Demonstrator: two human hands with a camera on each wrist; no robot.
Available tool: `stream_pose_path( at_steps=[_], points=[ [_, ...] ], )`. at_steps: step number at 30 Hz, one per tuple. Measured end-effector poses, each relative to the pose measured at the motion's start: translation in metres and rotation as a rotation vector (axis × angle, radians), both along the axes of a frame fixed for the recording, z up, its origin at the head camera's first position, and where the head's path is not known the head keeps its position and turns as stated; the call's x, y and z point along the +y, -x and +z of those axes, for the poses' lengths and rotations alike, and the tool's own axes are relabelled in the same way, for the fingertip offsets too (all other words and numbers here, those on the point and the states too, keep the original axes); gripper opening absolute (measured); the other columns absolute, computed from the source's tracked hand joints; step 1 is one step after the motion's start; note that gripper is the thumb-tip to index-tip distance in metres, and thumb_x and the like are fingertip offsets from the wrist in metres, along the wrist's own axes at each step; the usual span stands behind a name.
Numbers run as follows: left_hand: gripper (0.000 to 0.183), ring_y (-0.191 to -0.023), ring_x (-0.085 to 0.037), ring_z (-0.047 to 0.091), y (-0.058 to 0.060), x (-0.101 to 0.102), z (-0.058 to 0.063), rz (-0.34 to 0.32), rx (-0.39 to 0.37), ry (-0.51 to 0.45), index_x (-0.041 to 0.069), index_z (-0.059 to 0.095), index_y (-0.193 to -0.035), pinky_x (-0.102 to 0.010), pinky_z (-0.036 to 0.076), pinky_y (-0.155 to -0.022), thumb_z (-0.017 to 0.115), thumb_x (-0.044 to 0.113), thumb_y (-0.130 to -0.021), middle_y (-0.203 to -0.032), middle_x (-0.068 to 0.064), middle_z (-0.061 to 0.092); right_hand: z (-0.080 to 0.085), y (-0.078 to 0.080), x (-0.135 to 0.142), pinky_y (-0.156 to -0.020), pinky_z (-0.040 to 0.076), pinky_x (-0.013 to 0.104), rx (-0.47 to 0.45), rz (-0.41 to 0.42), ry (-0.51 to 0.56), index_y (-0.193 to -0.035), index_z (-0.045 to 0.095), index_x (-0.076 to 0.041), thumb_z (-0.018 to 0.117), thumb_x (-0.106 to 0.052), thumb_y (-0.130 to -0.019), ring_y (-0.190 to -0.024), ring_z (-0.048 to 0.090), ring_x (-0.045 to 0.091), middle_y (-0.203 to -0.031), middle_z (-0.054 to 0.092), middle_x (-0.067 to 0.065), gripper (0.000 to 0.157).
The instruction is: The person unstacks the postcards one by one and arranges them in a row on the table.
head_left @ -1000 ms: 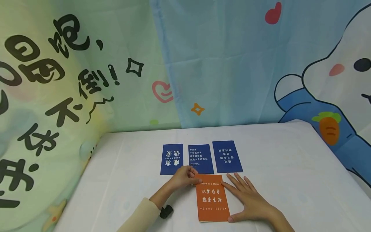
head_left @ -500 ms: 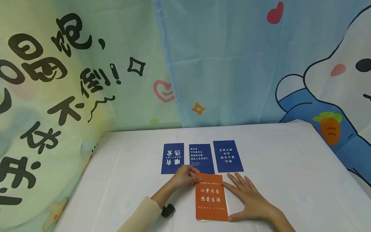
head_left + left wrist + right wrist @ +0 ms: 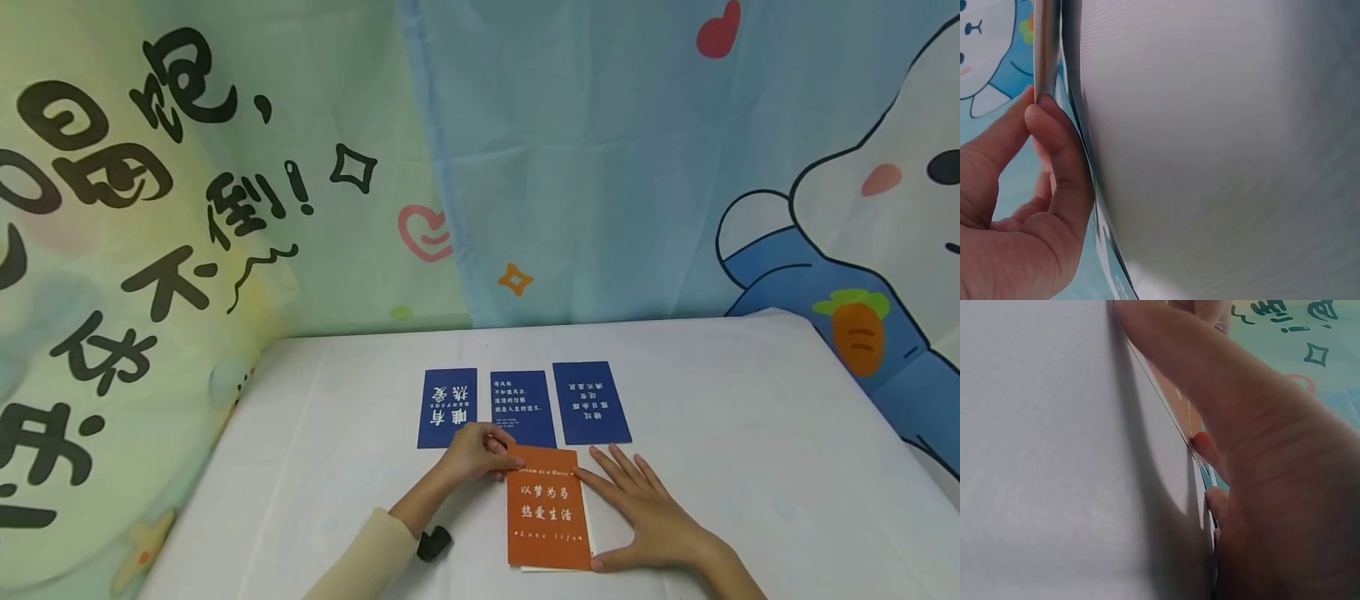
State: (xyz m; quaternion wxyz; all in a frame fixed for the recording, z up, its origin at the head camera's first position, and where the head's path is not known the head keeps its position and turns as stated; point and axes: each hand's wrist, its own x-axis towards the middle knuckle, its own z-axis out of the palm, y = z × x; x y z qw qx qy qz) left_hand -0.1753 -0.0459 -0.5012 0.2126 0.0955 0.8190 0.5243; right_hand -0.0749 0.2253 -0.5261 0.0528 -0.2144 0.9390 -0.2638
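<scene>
Orange card (image 3: 549, 508) is lying before me at the near middle of the white tabletop (image 3: 337, 400), between the two hands, its white lettering facing upward. Pale edges (image 3: 555, 570) are peeking out from under it along the bottom and lower right; I am not able to tell how many layers are sitting there. On my feed, the left hand (image 3: 474, 452) is pinching the card's upper left corner, and the left wrist view is showing thumb and finger pressing together on that edge. The right hand (image 3: 641, 512) is gripping nothing: its fingers are spreading out straight, with the index tip resting by the upper right edge and the thumb tip by the lower right corner.

Just beyond, three blue cards are lying in a row: the left one (image 3: 447, 408), the middle one (image 3: 523, 408) and the right one (image 3: 592, 402), all bearing white characters. The left hand is covering a little of the near edges of the first two from where I am looking. A cream sleeve (image 3: 367, 554) is covering the left forearm, and a small black object (image 3: 435, 543) is showing beside that wrist. Behind everything, a printed backdrop (image 3: 570, 167) is hanging.
</scene>
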Motion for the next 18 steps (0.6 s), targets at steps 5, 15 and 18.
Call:
stream_pose_path(
  at_steps=[5, 15, 18],
  points=[
    [0.029, -0.051, -0.009, 0.057, 0.0004, -0.0013, -0.0013, 0.022, -0.018, -0.045, -0.001, 0.065, -0.098, -0.019, 0.050, -0.051, 0.083, 0.007, -0.077, -0.069, -0.001, 0.063, 0.0006, -0.0003, -0.0003, -0.110, -0.023, 0.022, -0.006, -0.009, 0.011, -0.149, 0.040, -0.026, 0.071, -0.077, -0.061, -0.146, 0.013, 0.039, -0.159, 0.027, 0.011, 0.105],
    [0.026, -0.053, -0.010, 0.058, -0.0018, -0.0041, 0.0008, -0.018, -0.006, -0.010, -0.002, 0.066, -0.097, -0.021, 0.050, -0.052, 0.080, 0.012, -0.080, -0.072, -0.004, 0.068, 0.0004, -0.0014, -0.0002, -0.110, -0.022, 0.019, -0.011, -0.017, 0.039, -0.150, 0.039, -0.021, 0.073, -0.074, -0.062, -0.148, 0.011, 0.035, -0.158, 0.028, 0.012, 0.108],
    [0.025, -0.050, -0.010, 0.058, -0.0025, -0.0066, 0.0009, -0.020, -0.031, -0.009, -0.002, 0.065, -0.098, -0.020, 0.048, -0.052, 0.078, 0.013, -0.083, -0.071, -0.005, 0.069, -0.0016, -0.0012, 0.0006, -0.110, -0.022, 0.019, 0.012, -0.008, 0.031, -0.150, 0.039, -0.021, 0.072, -0.075, -0.062, -0.148, 0.011, 0.033, -0.158, 0.029, 0.013, 0.108]
  ],
)
